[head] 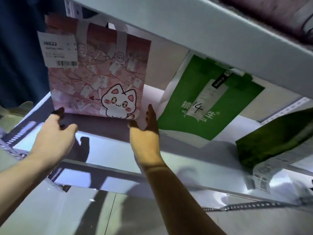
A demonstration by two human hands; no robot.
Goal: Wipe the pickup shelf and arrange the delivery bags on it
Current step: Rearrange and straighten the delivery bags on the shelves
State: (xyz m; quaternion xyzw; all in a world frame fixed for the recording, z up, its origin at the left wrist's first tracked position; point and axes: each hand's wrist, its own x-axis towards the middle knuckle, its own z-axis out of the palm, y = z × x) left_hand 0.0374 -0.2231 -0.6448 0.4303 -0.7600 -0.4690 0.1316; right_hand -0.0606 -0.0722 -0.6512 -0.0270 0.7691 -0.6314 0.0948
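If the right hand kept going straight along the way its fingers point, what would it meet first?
The right hand points up and into the shelf, along the right edge of the pink cat-print delivery bag. Going on, it would probably slide up that bag's side; the green and white bag stands just right, though depth is unclear.

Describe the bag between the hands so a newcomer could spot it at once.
On the white pickup shelf, leftmost of the standing bags, is the pink bag. Unlike the green bag beside it, it shows a white cartoon cat and a barcode label.
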